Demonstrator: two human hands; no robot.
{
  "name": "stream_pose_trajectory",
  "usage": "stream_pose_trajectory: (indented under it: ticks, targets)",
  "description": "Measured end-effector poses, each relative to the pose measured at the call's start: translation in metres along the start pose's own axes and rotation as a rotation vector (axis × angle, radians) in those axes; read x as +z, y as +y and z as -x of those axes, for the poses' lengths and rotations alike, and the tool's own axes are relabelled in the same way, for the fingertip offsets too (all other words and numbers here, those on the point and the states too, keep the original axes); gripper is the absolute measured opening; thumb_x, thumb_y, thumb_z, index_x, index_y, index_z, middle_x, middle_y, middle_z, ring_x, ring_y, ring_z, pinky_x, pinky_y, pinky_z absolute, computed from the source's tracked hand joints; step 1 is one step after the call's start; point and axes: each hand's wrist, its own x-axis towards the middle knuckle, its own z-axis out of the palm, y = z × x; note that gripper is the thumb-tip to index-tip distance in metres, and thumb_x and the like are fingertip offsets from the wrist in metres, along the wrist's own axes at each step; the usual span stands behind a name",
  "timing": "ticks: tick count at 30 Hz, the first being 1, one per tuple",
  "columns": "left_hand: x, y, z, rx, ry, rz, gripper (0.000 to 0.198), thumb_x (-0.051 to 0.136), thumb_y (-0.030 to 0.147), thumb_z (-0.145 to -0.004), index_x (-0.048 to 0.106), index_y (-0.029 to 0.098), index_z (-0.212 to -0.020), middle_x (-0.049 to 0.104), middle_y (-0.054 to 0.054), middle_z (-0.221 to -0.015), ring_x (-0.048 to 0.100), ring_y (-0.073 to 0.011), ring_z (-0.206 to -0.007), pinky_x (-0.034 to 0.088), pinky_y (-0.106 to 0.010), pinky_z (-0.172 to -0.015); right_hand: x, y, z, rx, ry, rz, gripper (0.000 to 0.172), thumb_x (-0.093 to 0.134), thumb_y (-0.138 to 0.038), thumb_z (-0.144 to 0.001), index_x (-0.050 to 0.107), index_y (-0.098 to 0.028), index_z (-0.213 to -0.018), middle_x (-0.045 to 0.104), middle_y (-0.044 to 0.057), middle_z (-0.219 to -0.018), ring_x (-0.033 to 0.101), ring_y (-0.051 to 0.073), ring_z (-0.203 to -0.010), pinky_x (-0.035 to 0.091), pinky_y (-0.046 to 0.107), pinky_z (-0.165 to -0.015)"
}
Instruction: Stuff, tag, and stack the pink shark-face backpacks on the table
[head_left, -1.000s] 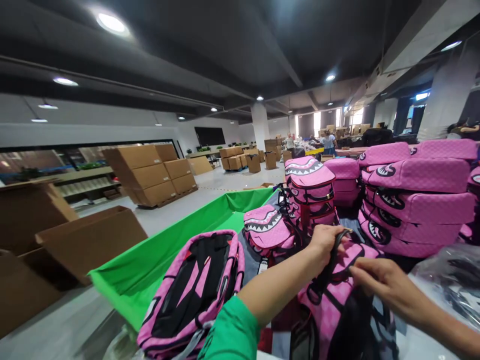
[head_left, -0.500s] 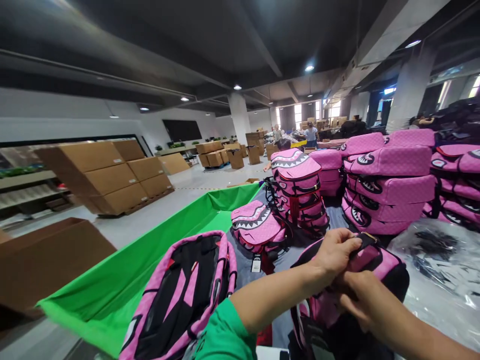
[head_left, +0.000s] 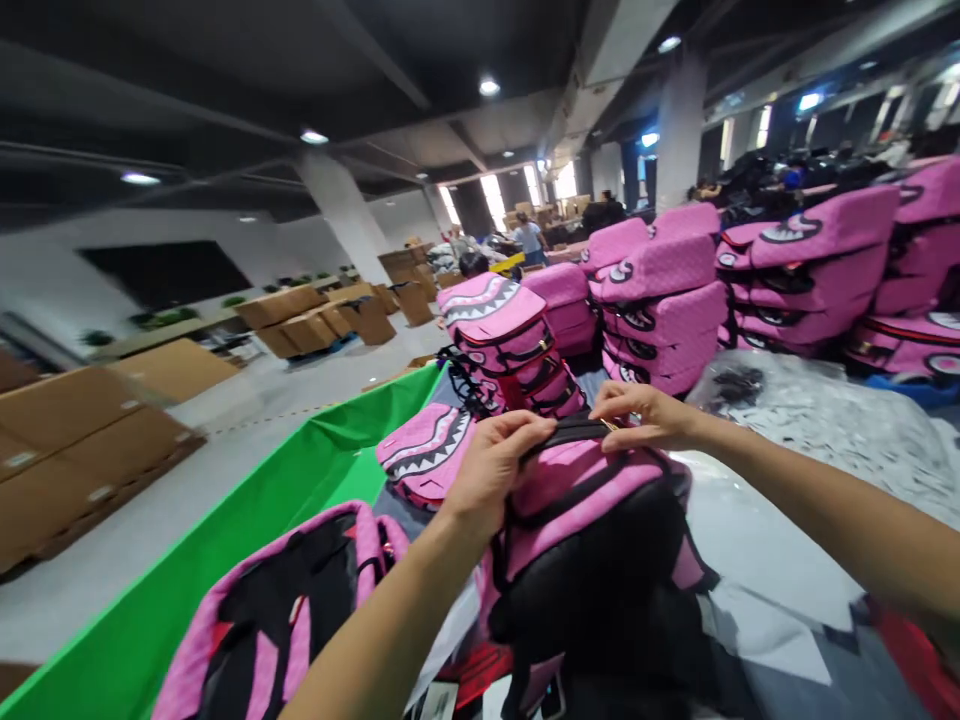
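In front of me a pink backpack (head_left: 555, 475) with black trim stands with its black padded back (head_left: 592, 560) toward me. My left hand (head_left: 499, 465) pinches one end of the black strap (head_left: 574, 430) at the bag's top, fingers closed. At the strap's other end my right hand (head_left: 645, 415) is closed too, thumb and fingers beside a small gold metal piece (head_left: 609, 426). Left of my left forearm lies another pink and black backpack (head_left: 262, 610), straps up. A pink backpack with a shark-mouth print (head_left: 427, 455) rests just beyond my left hand.
Stacks of pink backpacks (head_left: 660, 310) stand across the far side of the table. To the right lies a clear plastic bag (head_left: 832, 420) of small pieces. Green cloth (head_left: 247, 560) edges the left side. Cartons (head_left: 75, 430) stand on the floor; people (head_left: 531, 240) are farther back.
My view has swung right. My hands, close together before, are now apart along the strap, with the right hand moved to its right end. The backpack's black back shows more fully.
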Motion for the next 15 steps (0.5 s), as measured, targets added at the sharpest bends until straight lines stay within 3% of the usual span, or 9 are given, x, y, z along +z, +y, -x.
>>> stream_pose_trajectory:
  ticks: [3, 5, 7, 9, 12, 15]
  targets:
    - [-0.01, -0.013, -0.012, -0.048, 0.024, -0.104, 0.051, 0.085, 0.06, -0.051, 0.059, 0.018, -0.064, 0.038, 0.01, -0.043, 0.023, -0.0037, -0.037, 0.011, -0.021, -0.04, 0.014, 0.04, 0.017, 0.073, 0.121, 0.09, 0.052, 0.066, -0.069, -0.086, 0.079, -0.024, -0.107, 0.066, 0.006, -0.105, 0.064, 0.019, -0.099, 0.052, 0.033, -0.091]
    - [-0.015, -0.022, -0.02, -0.013, 0.002, -0.25, 0.056, 0.077, 0.07, -0.059, 0.051, 0.02, -0.058, 0.038, 0.009, -0.044, 0.025, -0.005, -0.039, 0.016, -0.022, -0.041, 0.027, 0.071, 0.044, 0.189, 0.234, 0.144, 0.048, 0.054, -0.063, -0.097, 0.075, -0.026, -0.119, 0.066, 0.007, -0.116, 0.063, 0.021, -0.11, 0.051, 0.035, -0.095]
    - [-0.021, -0.028, -0.025, 0.059, -0.044, -0.459, 0.058, 0.062, 0.075, -0.073, 0.047, 0.021, -0.056, 0.041, 0.006, -0.046, 0.033, -0.0077, -0.043, 0.026, -0.023, -0.045, 0.041, 0.098, 0.087, 0.307, 0.343, 0.203, 0.047, 0.04, -0.054, -0.104, 0.069, -0.026, -0.128, 0.064, 0.01, -0.122, 0.061, 0.023, -0.116, 0.051, 0.039, -0.096]
    - [-0.029, -0.03, -0.025, 0.127, -0.058, -0.652, 0.057, 0.052, 0.074, -0.083, 0.055, 0.02, -0.064, 0.051, 0.002, -0.054, 0.044, -0.0117, -0.051, 0.037, -0.026, -0.053, 0.058, 0.116, 0.146, 0.407, 0.393, 0.277, 0.046, 0.035, -0.048, -0.105, 0.07, -0.024, -0.123, 0.066, 0.012, -0.112, 0.062, 0.025, -0.108, 0.052, 0.041, -0.091]
    - [-0.04, -0.034, -0.015, 0.207, 0.058, -0.808, 0.056, 0.049, 0.069, -0.088, 0.065, 0.019, -0.107, 0.068, -0.003, -0.086, 0.06, -0.0183, -0.072, 0.049, -0.031, -0.068, 0.09, 0.128, 0.246, 0.454, 0.224, 0.328, 0.029, 0.052, -0.042, -0.095, 0.075, -0.024, -0.092, 0.069, 0.007, -0.082, 0.065, 0.022, -0.076, 0.054, 0.036, -0.072]
    - [-0.04, -0.037, 0.005, 0.438, 0.232, -1.009, 0.052, 0.054, 0.055, -0.094, 0.057, 0.019, -0.132, 0.069, -0.01, -0.116, 0.066, -0.0247, -0.1, 0.053, -0.039, -0.089, 0.127, 0.129, 0.328, 0.484, 0.083, 0.406, 0.014, 0.069, -0.034, -0.078, 0.075, -0.023, -0.085, 0.073, 0.011, -0.087, 0.067, 0.027, -0.079, 0.054, 0.038, -0.068]
